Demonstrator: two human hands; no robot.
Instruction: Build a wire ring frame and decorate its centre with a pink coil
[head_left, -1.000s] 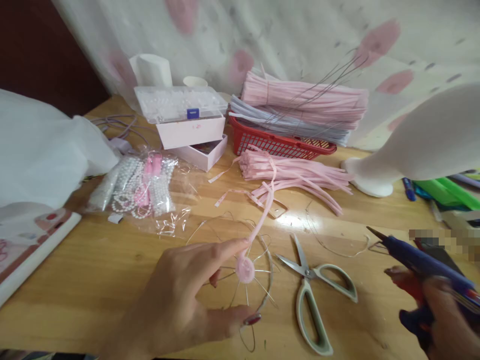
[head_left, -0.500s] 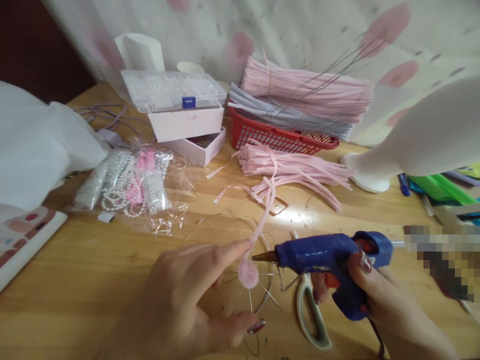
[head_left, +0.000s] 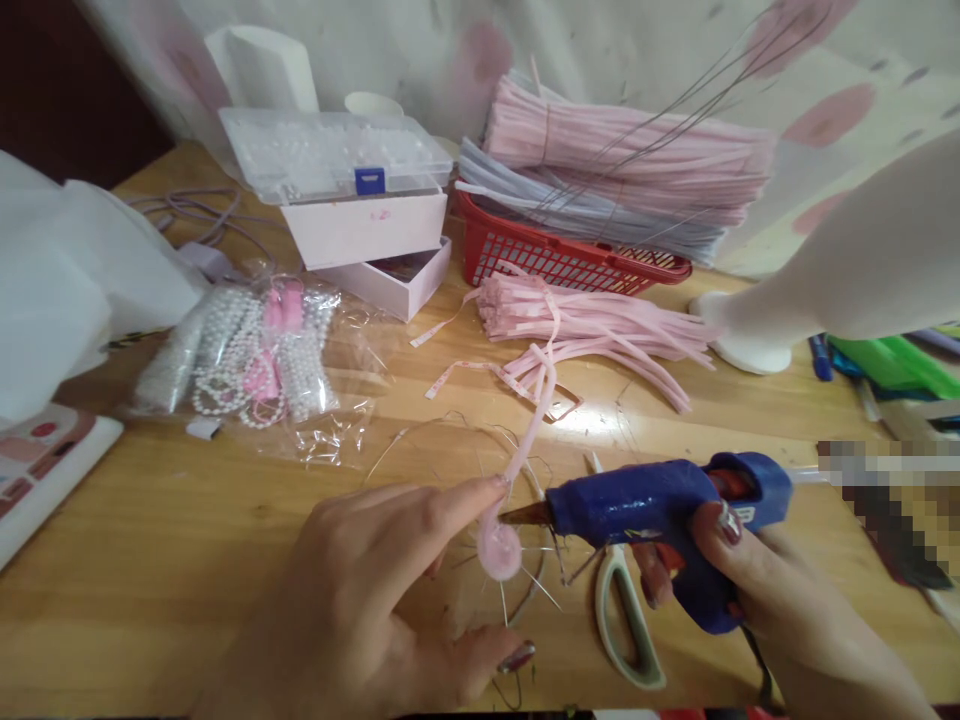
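Note:
A pink fuzzy stem (head_left: 534, 425) curls into a small round coil (head_left: 499, 551) with thin wires sticking out around it. My left hand (head_left: 397, 580) is at the coil's left, its index fingertip on the stem just above the coil and its thumb spread apart below. My right hand (head_left: 757, 590) is wrapped round a blue glue gun (head_left: 637, 500), whose metal nozzle touches or nearly touches the coil's upper right edge. White-handled scissors (head_left: 630, 640) lie on the wooden table (head_left: 187, 560) under the gun.
Bagged pearl strings (head_left: 259, 360) lie left. Boxes (head_left: 367, 230) stand behind, beside a red basket (head_left: 555, 262) of pink and grey stems. A loose pink bundle (head_left: 585, 315) lies in front of it. A white stand (head_left: 750, 335) is at right.
The view has shifted slightly. The glue gun's nozzle sits a little closer over the coil's edge, and my left hand has hardly moved.

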